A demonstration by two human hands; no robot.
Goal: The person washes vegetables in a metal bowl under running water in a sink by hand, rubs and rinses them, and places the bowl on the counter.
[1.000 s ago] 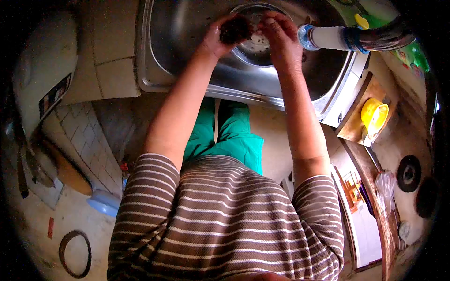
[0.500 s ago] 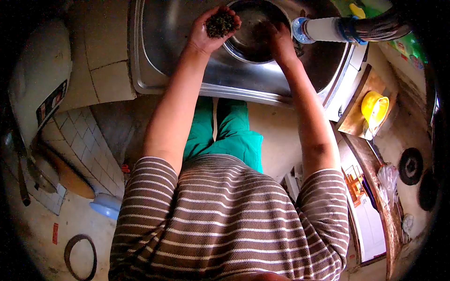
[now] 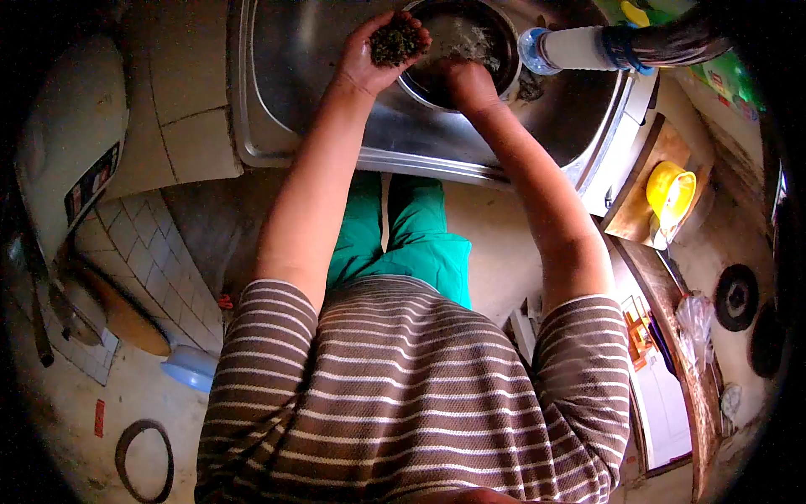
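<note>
My left hand [image 3: 359,60] is palm up with its fingers curled around a clump of dark green, finely broken leafy bits [image 3: 396,44]. It is held above the left side of a round metal bowl [image 3: 514,74]. My right hand [image 3: 470,84] reaches down into the bowl over its near rim. Its fingertips are hidden in the dark inside, so what they hold, if anything, does not show. Something pale glints in the bowl beyond the fingers. The bowl sits in a stainless steel sink [image 3: 306,63].
A white pipe [image 3: 575,52] with a clear end juts in from the right, close to the bowl. Dark wet scraps [image 3: 531,86] lie beside the bowl. A yellow plastic scoop [image 3: 672,191] rests on a wooden board [image 3: 628,220] right of the sink. Tiled counter [image 3: 197,143] borders the left.
My right hand has moved left and toward me within the bowl, from its right side to its near side. My left hand stays in place with the leafy clump.
</note>
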